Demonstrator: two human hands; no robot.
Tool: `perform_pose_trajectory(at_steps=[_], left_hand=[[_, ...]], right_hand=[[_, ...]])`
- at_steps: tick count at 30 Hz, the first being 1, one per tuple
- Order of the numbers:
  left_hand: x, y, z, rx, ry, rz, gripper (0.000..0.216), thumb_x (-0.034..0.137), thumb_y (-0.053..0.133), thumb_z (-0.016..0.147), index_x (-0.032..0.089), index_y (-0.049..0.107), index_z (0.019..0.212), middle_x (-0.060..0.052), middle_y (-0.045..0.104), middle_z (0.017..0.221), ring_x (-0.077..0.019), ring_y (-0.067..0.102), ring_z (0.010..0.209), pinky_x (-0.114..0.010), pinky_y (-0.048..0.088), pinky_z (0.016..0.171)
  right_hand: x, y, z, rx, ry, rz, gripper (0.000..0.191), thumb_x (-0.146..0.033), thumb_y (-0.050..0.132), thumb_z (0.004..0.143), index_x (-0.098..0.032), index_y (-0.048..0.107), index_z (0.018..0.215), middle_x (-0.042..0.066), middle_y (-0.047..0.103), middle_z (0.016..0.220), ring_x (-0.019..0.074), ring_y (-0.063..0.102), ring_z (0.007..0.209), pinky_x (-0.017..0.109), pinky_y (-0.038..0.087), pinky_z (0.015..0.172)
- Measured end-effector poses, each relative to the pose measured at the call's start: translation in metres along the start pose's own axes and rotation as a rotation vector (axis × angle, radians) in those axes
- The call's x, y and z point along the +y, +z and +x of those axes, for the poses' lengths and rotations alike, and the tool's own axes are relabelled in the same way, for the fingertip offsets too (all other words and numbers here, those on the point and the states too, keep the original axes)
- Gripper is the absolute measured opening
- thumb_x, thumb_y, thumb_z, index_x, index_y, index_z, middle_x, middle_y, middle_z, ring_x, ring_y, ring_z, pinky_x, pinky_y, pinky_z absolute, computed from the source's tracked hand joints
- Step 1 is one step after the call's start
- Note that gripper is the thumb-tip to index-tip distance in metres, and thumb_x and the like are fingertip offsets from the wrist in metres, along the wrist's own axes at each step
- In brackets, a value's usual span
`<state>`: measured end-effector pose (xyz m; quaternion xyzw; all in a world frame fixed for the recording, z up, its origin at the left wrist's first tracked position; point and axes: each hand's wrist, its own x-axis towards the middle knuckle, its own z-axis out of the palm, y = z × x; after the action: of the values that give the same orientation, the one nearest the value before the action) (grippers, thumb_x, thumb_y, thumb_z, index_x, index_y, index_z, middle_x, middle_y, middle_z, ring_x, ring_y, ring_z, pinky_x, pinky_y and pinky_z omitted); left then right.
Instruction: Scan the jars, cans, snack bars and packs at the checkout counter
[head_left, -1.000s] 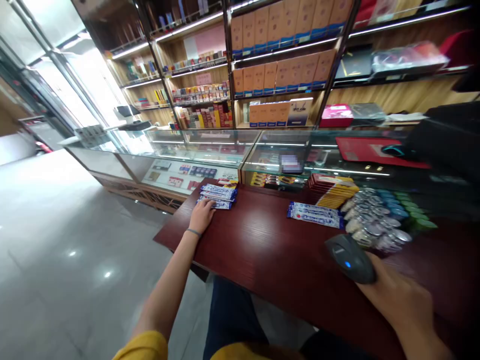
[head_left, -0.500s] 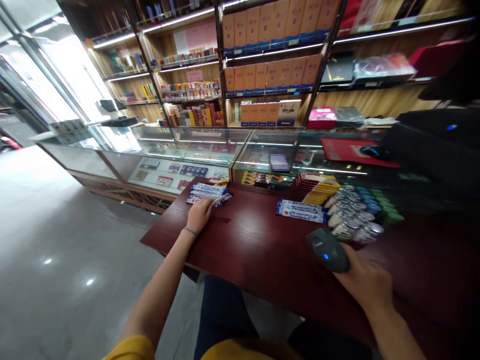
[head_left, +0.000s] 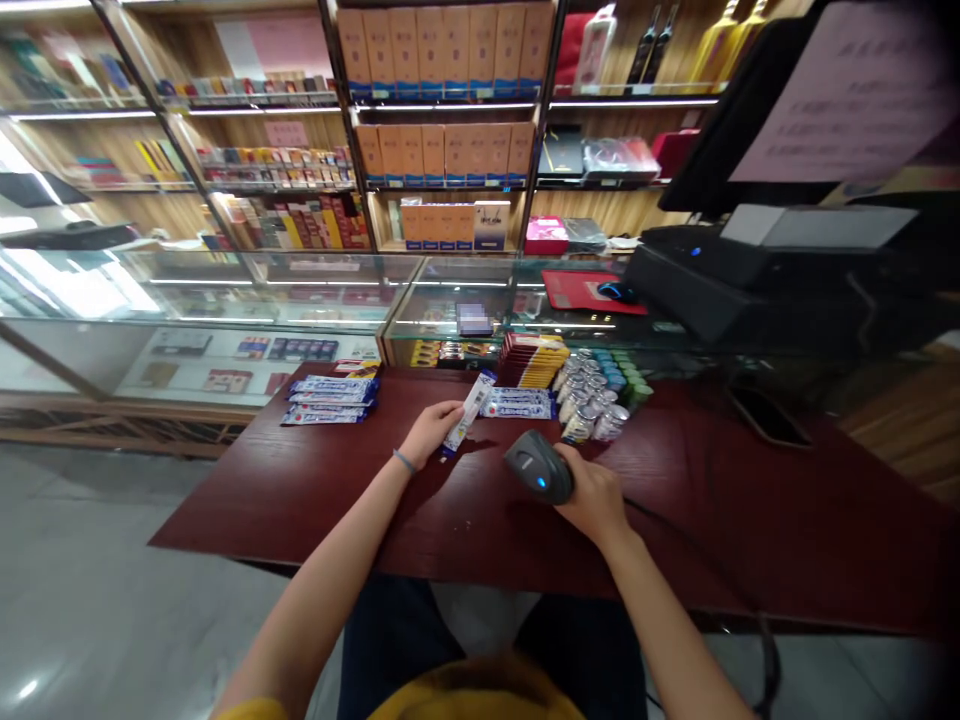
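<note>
Above the middle of the worktop [head_left: 300,510], the left hand [head_left: 429,434] holds a packet [head_left: 466,418] aslant, its grip pinched closed on the near left edge. Just right of it, the right hand [head_left: 596,497] has its grip wrapped around a scanner [head_left: 538,468]. Left packets [head_left: 330,400] lie toward the far left edge; right packets [head_left: 519,404] lie beside cans [head_left: 589,398], with boxes [head_left: 536,362] on their far side. Farther right lies a phone [head_left: 771,414].
</note>
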<state>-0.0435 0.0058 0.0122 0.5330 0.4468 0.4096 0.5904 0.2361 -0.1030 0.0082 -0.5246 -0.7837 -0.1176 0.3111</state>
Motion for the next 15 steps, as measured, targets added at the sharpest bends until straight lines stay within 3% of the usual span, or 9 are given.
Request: perform_pose_trajectory(at_steps=[4,10,15], left_hand=[[-0.0037,0.0086,-0.003,-0.018,0.002,0.026,0.046,0.049,0.066,0.085,0.015,0.07,0.116,-0.006,0.075,0.084,-0.0183,0.069,0.073,-0.024,0.049,0.061],[-0.0014,0.0092,-0.0078,0.047,0.012,0.165,0.039,0.044,0.062,0.088,0.016,0.073,0.113,-0.005,0.076,0.079,-0.0188,0.067,0.068,-0.026,0.048,0.059],[-0.0077,0.0081,-0.0053,-0.011,0.008,0.026,0.046,0.049,0.063,0.087,0.015,0.067,0.118,-0.007,0.075,0.086,-0.0188,0.07,0.072,-0.027,0.054,0.063]], right_hand=[[-0.0026,-0.0037,0.0033,-0.032,0.011,0.029,0.047,-0.023,0.055,0.074,-0.015,0.059,0.12,0.008,0.075,0.08,0.0227,0.07,0.068,0.028,0.047,0.063],[-0.0065,-0.0067,0.0068,-0.078,0.003,0.035,0.032,-0.022,0.055,0.074,-0.019,0.063,0.105,0.005,0.072,0.073,0.0209,0.068,0.066,0.026,0.043,0.062],[-0.01,-0.0092,0.0089,0.022,-0.016,0.026,0.034,-0.02,0.055,0.073,-0.017,0.06,0.107,0.003,0.072,0.071,0.0198,0.068,0.061,0.027,0.041,0.059]])
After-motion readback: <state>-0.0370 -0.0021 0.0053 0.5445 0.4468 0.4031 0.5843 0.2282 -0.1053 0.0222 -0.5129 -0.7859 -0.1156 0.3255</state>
